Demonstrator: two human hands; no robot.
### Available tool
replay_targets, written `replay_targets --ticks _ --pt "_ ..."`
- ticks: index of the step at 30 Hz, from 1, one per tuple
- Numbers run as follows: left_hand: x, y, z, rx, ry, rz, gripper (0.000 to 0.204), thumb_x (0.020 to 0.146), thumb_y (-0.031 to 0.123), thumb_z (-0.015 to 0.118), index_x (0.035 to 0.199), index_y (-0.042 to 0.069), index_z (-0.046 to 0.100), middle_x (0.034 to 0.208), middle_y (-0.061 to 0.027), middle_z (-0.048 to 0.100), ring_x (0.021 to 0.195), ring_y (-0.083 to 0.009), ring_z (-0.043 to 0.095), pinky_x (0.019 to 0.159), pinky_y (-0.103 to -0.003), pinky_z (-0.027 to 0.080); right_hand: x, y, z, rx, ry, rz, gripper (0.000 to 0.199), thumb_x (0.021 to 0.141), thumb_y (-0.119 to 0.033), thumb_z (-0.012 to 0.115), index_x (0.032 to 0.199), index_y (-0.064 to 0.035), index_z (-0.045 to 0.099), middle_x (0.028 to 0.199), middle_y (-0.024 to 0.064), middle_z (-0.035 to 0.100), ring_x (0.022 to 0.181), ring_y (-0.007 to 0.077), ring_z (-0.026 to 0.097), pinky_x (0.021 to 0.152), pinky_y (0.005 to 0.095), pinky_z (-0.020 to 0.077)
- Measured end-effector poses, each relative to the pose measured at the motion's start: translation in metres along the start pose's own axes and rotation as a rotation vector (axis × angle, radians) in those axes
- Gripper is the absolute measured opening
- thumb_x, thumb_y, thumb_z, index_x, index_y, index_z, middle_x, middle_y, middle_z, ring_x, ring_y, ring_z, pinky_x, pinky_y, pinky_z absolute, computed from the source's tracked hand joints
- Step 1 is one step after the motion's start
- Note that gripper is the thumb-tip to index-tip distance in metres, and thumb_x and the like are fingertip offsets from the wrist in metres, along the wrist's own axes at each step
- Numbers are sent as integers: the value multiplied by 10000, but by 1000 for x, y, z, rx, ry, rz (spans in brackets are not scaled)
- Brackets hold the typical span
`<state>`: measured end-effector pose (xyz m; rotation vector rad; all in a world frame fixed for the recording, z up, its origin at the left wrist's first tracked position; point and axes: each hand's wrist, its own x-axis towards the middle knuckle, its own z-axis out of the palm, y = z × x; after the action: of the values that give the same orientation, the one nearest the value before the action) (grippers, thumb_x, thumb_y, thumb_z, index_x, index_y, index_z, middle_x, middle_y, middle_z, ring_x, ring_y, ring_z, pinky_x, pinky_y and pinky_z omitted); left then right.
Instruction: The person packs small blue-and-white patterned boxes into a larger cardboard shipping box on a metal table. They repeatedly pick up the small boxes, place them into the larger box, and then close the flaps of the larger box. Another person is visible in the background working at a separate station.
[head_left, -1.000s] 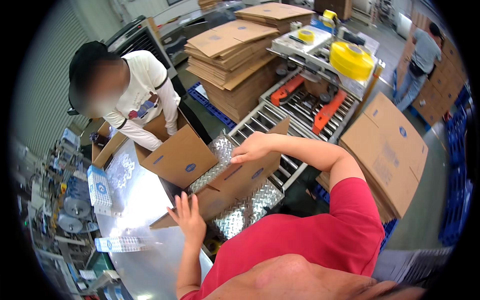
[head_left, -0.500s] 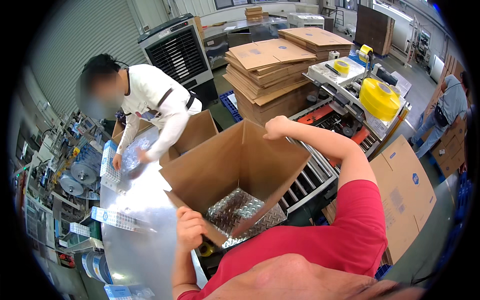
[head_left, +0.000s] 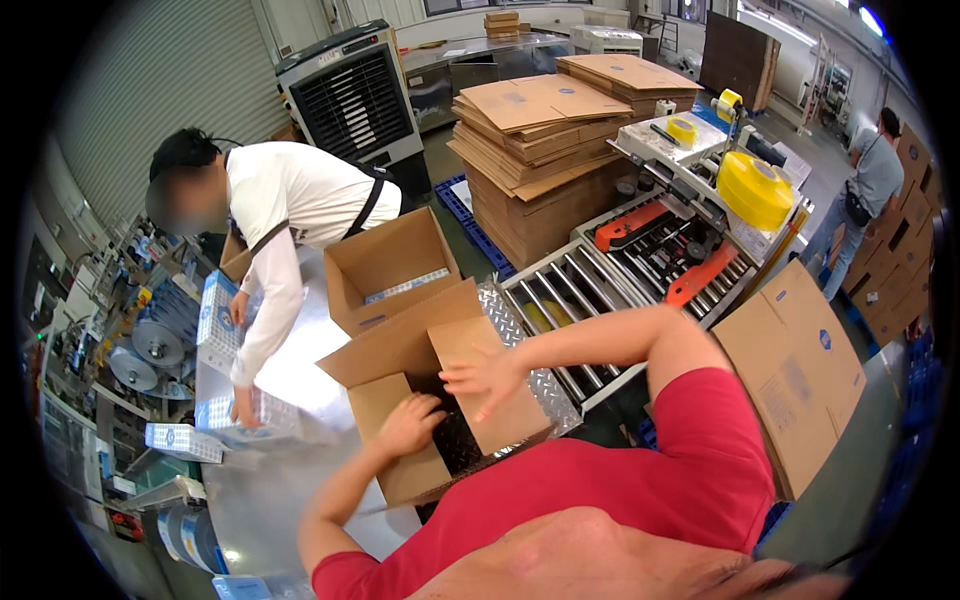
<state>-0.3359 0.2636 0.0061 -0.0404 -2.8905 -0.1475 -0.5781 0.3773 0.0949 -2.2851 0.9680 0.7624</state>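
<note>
Box (head_left: pixel 400 365) flaps are now folding shut under my hands, where half a second ago it was gaping open toward me. My right hand (head_left: pixel 487 377), fingers spread, is pressing one flap (head_left: pixel 497 395) flat; my left hand (head_left: pixel 410 425) is curling over the near flap (head_left: pixel 400 440), pushing it inward. Beyond my hands a co-worker (head_left: pixel 285 200) is handling blue packs (head_left: pixel 218 318) beside a second open carton (head_left: pixel 385 265)

Folded flaps (head_left: pixel 495 395) narrow the carton (head_left: pixel 400 350) opening.

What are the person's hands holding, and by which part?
Both hands are on the box flaps: the right hand presses flat on one flap, the left hand on another. Neither grips.
</note>
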Motion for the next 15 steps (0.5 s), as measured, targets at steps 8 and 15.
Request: replay_targets --ticks 8,15 --pt "-8 -106 -77 141 313 -618 369 804 155 606 1168 104 580 1311 -119 518 1273 -323 407 1034 -554 292 26 19 66 1379 -512 -671 875 900 -577 469 1488 -59 81 1552 76 124 1401 179 172 1135 371 158" --pt "-83 -36 -20 -547 257 -469 409 938 320 408 1109 30 641 1238 -132 591 1234 -318 480 1055 -415 318 -69 4 -4 -159 589 55 852 843 -515 597 1467 -72 222 1527 222 91 1413 390 53 1119 506 131"
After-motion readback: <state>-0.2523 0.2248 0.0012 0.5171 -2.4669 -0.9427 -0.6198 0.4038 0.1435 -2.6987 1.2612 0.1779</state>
